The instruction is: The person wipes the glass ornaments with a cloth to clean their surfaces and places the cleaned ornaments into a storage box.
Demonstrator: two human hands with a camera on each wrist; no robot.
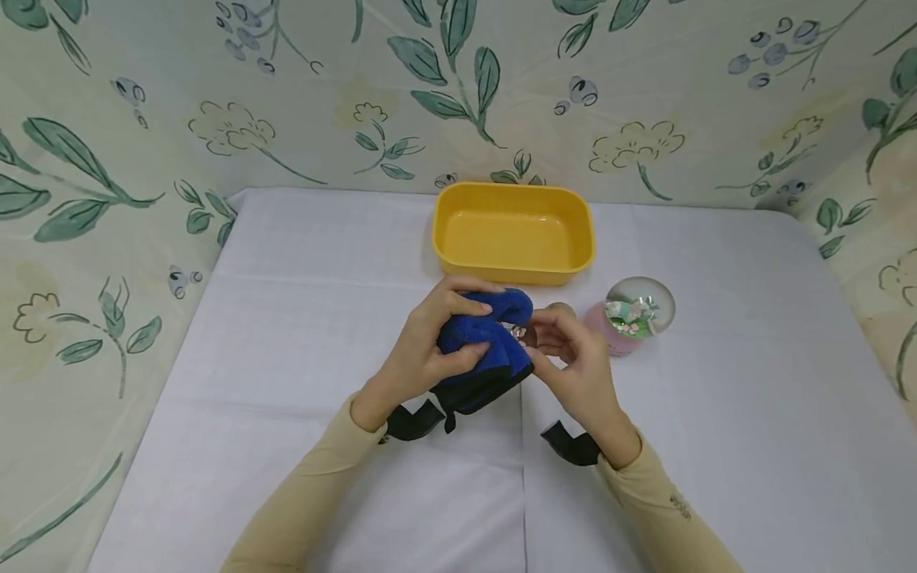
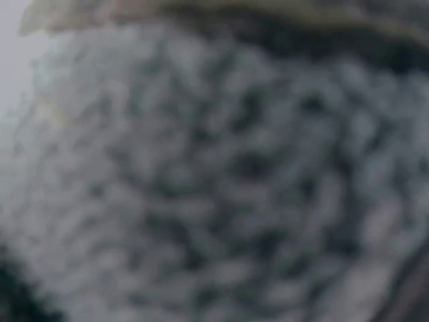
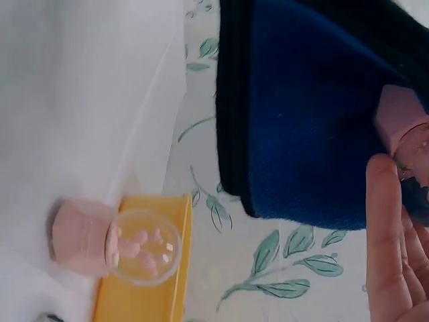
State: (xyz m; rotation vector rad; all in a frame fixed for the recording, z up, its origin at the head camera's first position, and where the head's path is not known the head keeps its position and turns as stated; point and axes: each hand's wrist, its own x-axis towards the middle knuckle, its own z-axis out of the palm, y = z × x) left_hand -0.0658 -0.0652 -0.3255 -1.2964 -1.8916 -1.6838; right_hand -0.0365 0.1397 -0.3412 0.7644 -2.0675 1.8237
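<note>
My left hand (image 1: 437,334) grips a folded blue cloth (image 1: 469,328) with black edging, its thumb and fingers pressed into the fabric. Part of a small snow globe with a pink base (image 3: 399,121) shows inside the cloth's fold in the right wrist view. My right hand (image 1: 576,358) holds that globe from the right, fingers (image 3: 385,235) along its clear side. Most of the held globe is hidden by the cloth and fingers. Blurred, grey, fuzzy fabric (image 2: 201,168) fills the left wrist view.
A second snow globe (image 1: 623,338) with a pink base stands upright just right of my right hand. Behind the hands, a yellow tray (image 1: 512,274) sits near the far edge of the white-covered table (image 1: 286,318). Floral fabric (image 1: 322,95) hangs behind the table.
</note>
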